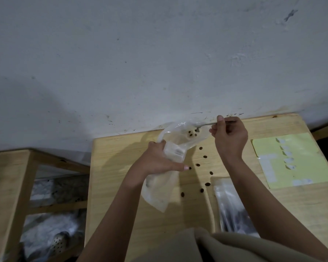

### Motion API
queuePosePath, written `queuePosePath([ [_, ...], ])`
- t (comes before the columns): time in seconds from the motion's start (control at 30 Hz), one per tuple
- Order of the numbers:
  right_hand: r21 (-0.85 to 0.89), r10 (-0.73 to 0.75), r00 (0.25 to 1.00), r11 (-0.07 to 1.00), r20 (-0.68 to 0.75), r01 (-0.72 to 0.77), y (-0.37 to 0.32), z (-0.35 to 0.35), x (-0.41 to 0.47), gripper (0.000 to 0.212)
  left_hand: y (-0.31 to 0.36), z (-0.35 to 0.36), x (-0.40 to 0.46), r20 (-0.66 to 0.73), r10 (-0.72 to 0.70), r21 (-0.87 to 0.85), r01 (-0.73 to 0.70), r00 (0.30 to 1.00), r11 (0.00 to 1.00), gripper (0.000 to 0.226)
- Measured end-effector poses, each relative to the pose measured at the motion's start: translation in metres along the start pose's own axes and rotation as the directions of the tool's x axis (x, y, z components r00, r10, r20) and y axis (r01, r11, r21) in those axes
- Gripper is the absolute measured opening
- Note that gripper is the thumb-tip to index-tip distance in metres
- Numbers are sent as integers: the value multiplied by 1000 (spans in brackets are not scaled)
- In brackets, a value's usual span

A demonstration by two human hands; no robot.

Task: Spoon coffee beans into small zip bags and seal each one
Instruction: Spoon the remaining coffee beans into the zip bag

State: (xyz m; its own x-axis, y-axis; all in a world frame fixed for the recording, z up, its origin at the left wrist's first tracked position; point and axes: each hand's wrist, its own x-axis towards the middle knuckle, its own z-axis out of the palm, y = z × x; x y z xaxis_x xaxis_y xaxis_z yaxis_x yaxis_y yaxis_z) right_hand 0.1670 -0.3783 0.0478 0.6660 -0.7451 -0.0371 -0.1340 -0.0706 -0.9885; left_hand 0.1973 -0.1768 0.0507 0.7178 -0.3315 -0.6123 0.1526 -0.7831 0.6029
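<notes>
Clear plastic bag (178,140) hangs from the left hand (159,159), which grips it, mouth turned toward the right hand (229,135). That hand pinches a spoon (206,124), lying level, its bowl already inside among a few beans (191,133).

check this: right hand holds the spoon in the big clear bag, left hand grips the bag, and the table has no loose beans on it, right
Not quite. The head view shows loose coffee beans scattered on the table. The rest holds: the right hand holds the spoon in the clear bag, gripped by the left hand.

We seem to be in a plain home or storage room. A scuffed white wall (159,63) backs our bare wooden table (121,148). Bagged clutter (45,233) sits under the wooden frame (9,186) beside it.
</notes>
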Motion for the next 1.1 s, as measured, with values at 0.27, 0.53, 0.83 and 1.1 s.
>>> queuePosePath([
  [0.27,-346,-123,880,888,459,305,14,-4,-15,23,8,5,-5,-64,17,-120,-25,998,992,95],
  [0.53,-393,-10,906,899,423,193,21,-14,-9,18,3,-4,1,-182,-29,-186,-5,983,983,112],
  [0.83,-75,113,981,992,155,-103,11,-3,-3,16,2,-6,1,-62,22,8,-21,998,1000,109],
  [1.1,6,168,983,986,-74,-168,17,4,-1,19,1,-5,-1,-6,33,132,-31,999,991,70],
])
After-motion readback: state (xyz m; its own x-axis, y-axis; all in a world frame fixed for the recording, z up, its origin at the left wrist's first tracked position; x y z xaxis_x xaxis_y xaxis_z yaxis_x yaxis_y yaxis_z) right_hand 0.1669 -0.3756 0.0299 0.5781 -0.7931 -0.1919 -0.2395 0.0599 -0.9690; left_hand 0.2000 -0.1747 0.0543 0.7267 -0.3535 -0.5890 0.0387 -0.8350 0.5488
